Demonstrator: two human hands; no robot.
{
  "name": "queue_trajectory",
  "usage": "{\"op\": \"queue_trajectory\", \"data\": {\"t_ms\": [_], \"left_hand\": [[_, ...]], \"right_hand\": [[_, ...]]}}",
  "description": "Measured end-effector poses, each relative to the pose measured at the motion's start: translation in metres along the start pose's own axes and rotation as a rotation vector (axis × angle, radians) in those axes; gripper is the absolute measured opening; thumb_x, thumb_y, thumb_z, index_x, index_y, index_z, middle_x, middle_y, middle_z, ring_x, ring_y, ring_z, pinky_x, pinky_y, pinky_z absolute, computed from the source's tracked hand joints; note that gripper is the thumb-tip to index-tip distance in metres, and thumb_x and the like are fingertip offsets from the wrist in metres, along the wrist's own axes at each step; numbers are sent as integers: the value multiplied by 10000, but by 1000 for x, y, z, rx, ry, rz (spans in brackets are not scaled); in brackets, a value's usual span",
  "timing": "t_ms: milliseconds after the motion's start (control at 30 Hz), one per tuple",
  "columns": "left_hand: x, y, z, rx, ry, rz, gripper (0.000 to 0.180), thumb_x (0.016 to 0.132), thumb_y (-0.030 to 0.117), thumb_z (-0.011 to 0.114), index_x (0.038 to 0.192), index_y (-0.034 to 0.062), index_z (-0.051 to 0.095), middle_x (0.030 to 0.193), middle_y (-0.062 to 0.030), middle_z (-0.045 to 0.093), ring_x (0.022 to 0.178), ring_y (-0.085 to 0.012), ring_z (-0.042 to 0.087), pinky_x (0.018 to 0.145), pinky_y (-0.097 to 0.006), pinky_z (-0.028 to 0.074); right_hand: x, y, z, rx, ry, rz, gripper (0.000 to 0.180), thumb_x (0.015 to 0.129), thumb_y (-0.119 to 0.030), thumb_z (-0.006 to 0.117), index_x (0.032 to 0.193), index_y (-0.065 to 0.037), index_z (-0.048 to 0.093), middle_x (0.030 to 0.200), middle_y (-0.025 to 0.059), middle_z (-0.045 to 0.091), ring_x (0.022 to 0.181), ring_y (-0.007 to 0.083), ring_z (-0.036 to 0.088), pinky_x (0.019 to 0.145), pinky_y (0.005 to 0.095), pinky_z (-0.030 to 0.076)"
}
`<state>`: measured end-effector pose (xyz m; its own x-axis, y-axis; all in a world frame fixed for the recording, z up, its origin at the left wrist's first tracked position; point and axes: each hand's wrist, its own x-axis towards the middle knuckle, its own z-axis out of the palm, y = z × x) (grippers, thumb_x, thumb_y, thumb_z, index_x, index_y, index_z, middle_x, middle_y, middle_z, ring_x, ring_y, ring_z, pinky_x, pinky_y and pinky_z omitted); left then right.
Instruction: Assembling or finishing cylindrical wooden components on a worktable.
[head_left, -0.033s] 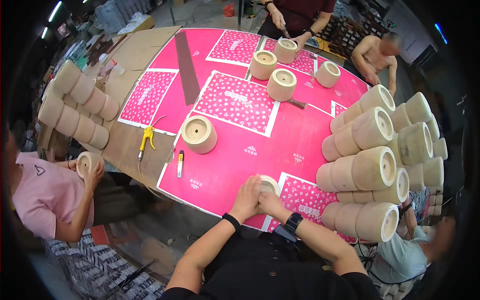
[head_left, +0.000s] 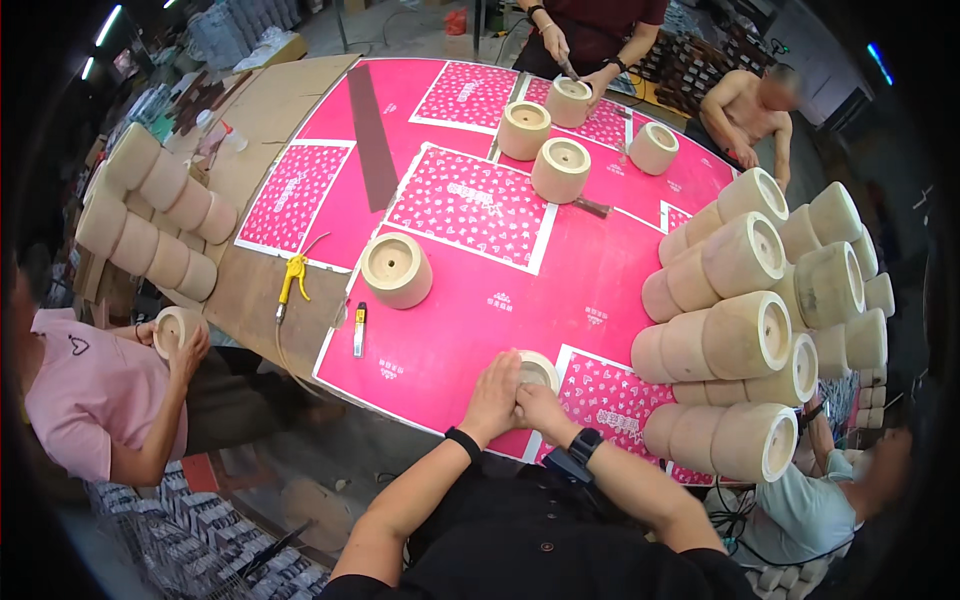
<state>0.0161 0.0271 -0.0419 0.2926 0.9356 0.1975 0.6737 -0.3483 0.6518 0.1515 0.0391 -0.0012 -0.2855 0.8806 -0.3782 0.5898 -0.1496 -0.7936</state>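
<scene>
Close to my body, a round pale wooden pot (head_left: 540, 368) stands on the pink sheet at the table's near edge, partly hidden by my hands. My left hand (head_left: 494, 396) lies along its left side, fingers long and together, bracing it. Against its near side, my right hand (head_left: 542, 408) is closed with curled fingers; what they hold, if anything, is hidden. Farther left stand another wooden pot (head_left: 397, 270) with a hole in its recessed centre and a yellow utility knife (head_left: 360, 330).
Rows of stacked wooden pots (head_left: 712, 335) line the right side. A yellow air blow gun (head_left: 293, 279) with a hose lies left. Several pots (head_left: 561, 170) stand at the far side, where a co-worker's hands (head_left: 600, 80) work on one. Another person (head_left: 110, 390) holds a pot at left.
My hands and the pot between them look unmoved. At the far side, the co-worker's tool hand has shifted slightly over the pot there.
</scene>
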Motion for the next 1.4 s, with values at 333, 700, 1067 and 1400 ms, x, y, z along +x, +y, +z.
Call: {"op": "queue_trajectory", "data": {"t_ms": [333, 700, 1067, 1400], "left_hand": [[-9, 19, 1, -59, -19, -151, 1286, 582, 388, 900, 1497, -7, 87, 1511, -249, 248, 1375, -438, 293, 1123, -526, 272], [-10, 12, 0, 13, -7, -114, 1224, 592, 385, 883, 1491, 10, 143, 1503, -224, 269, 1381, -426, 291, 1116, -508, 293], [-7, 12, -2, 15, 5, -80, 1262, 578, 413, 887, 1489, -15, 126, 1486, -237, 286, 1379, -404, 310, 1126, -496, 292], [-11, 14, 2, 35, 25, -91, 1229, 582, 410, 881, 1470, -47, 165, 1490, -237, 275, 1383, -408, 297, 1122, -494, 297]], "right_hand": [[-27, -2, -28, -527, 226, -240, 281, 924, -215, 523, 1166, -88, 589, 803, 141, 669, 772, 337, 678, 646, 419, 548], [-11, 0, -59, -1078, -352, -509, 202, 839, -145, 567, 1032, -91, 592, 765, 93, 665, 711, 265, 690, 560, 387, 543], [2, 7, -60, -1116, -334, -671, 201, 833, -176, 581, 975, -34, 588, 705, 113, 636, 608, 266, 672, 480, 389, 520], [-6, 3, -51, -1172, -395, -524, 201, 844, -168, 573, 1013, -60, 587, 822, 133, 670, 612, 257, 682, 482, 385, 526]]}}
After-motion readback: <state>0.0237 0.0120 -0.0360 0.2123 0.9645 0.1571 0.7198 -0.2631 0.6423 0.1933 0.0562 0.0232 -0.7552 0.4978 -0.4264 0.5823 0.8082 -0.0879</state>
